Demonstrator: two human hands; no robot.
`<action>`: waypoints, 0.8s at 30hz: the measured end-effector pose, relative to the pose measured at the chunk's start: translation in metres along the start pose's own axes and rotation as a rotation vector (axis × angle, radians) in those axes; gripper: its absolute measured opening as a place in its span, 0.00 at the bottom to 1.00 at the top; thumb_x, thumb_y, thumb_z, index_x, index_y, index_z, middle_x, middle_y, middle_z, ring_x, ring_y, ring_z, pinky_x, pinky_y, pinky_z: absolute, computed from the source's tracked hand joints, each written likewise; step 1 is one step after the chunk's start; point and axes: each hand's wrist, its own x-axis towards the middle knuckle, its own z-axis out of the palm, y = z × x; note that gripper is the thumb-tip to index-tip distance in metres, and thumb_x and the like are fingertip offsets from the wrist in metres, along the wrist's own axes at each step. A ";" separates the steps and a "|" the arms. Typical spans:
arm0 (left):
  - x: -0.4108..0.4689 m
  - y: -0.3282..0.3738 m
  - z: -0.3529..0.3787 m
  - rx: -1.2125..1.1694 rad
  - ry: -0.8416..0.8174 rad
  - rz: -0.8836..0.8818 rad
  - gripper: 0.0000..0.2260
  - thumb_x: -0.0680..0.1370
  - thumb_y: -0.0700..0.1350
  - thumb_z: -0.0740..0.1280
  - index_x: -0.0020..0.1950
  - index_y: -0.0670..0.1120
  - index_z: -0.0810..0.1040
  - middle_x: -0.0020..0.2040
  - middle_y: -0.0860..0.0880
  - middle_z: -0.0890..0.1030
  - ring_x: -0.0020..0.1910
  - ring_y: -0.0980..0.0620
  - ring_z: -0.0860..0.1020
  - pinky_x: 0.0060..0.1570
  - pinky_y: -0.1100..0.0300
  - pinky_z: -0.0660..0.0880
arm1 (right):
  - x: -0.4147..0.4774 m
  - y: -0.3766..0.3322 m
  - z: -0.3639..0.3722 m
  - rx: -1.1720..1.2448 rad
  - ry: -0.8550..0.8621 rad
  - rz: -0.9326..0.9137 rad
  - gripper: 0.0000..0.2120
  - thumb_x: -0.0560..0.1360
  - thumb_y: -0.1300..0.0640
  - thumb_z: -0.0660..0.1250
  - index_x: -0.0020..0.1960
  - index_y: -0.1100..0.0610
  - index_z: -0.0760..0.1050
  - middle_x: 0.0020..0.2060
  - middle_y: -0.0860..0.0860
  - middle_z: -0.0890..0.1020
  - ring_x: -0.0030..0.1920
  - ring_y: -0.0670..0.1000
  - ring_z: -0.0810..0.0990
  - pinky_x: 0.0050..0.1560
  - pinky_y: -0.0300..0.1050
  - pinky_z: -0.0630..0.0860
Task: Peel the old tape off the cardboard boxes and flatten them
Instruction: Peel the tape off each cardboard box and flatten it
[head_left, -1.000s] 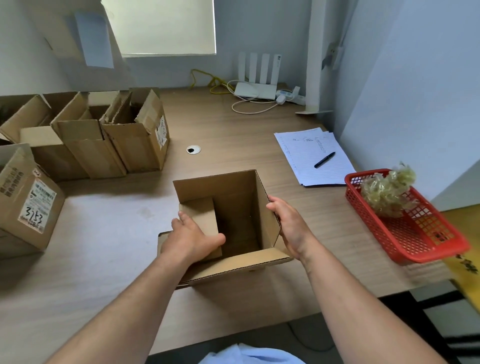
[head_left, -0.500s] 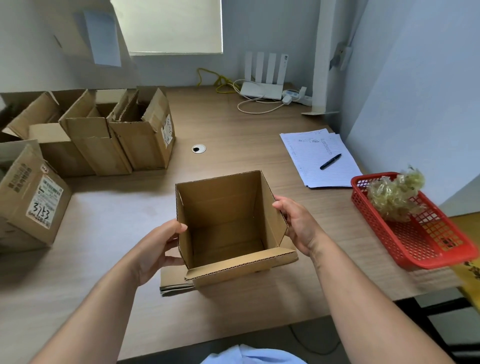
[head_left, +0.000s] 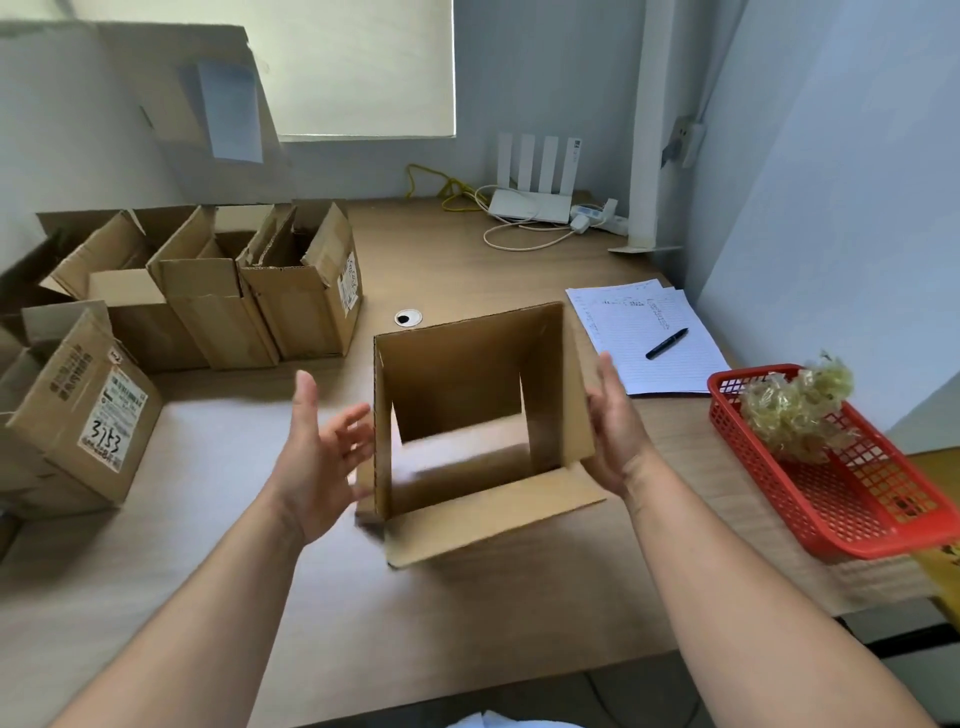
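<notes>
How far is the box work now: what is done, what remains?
Done: a wad of peeled tape lies in the red basket. In hand: the middle box, seemingly open at both ends, is between the left hand and the right hand at its side walls; it is not yet flat. Left: the labelled box and the row of boxes behind it stand unflattened.

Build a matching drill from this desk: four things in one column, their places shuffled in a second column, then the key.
Things
1. pen
2. wad of old tape
3. router
4. open-ended box

Places
A. in the red basket
B. between the left hand and the right hand
C. at the back of the desk, by the wall
D. lying on the lined paper

Pairs: 1-D, 2-A, 3-C, 4-B
</notes>
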 end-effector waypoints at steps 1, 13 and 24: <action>0.000 0.005 0.000 -0.088 -0.001 0.066 0.47 0.66 0.79 0.50 0.71 0.47 0.71 0.66 0.43 0.76 0.69 0.46 0.71 0.64 0.38 0.66 | 0.000 -0.005 -0.002 0.088 -0.013 -0.050 0.34 0.75 0.31 0.51 0.50 0.57 0.81 0.39 0.56 0.78 0.41 0.55 0.75 0.41 0.46 0.71; 0.000 -0.025 0.010 0.088 0.045 -0.001 0.42 0.64 0.76 0.57 0.70 0.50 0.71 0.64 0.49 0.77 0.67 0.48 0.71 0.61 0.45 0.70 | 0.005 0.035 -0.001 -0.305 0.144 -0.051 0.19 0.80 0.48 0.60 0.57 0.62 0.78 0.54 0.62 0.81 0.53 0.58 0.80 0.60 0.58 0.74; 0.011 -0.043 -0.001 0.250 0.112 0.038 0.22 0.74 0.55 0.70 0.66 0.63 0.67 0.57 0.54 0.81 0.53 0.50 0.81 0.48 0.53 0.79 | 0.016 0.058 0.010 -0.579 0.052 -0.015 0.23 0.82 0.51 0.53 0.76 0.53 0.58 0.73 0.50 0.65 0.72 0.49 0.64 0.73 0.48 0.59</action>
